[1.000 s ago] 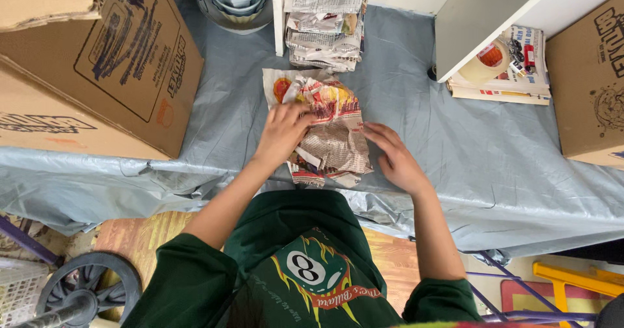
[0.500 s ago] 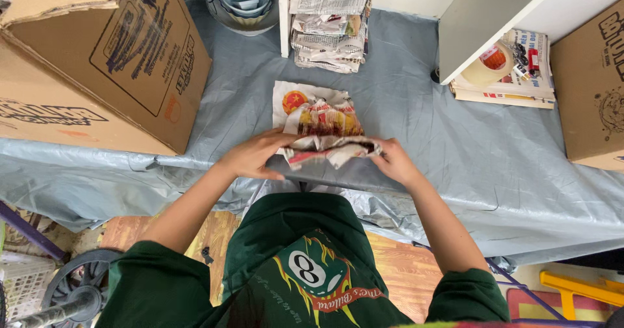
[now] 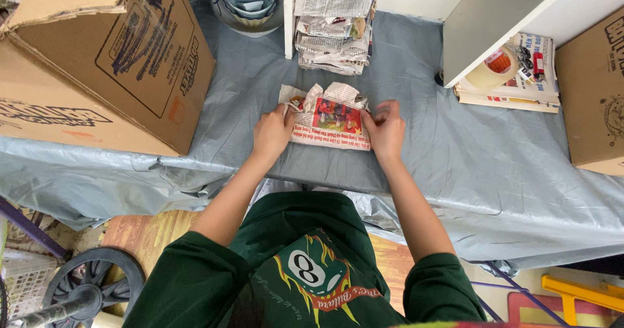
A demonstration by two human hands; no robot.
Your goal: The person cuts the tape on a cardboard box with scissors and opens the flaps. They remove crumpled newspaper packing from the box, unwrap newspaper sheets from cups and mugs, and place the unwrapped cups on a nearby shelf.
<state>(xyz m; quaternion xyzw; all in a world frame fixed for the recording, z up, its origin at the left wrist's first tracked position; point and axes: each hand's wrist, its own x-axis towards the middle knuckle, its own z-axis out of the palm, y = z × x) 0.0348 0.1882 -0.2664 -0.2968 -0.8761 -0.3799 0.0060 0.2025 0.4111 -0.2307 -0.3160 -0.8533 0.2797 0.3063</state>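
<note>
Stacked bowls [image 3: 250,3] are being kept in the left shelf bay, a pile of newspapers [image 3: 335,26] in the next one. A large cardboard box [image 3: 104,68] is lying tipped at the left, and a tape roll [image 3: 491,71] is sitting on magazines at the right. A crumpled newspaper bundle [image 3: 328,117] is being held on the surface [image 3: 455,152], which is draped in grey plastic sheeting. The left hand [image 3: 273,133] is being closed on its left edge, the right hand [image 3: 385,128] pinched on its right edge. The paper is looking wrinkled, roughly rectangular.
</note>
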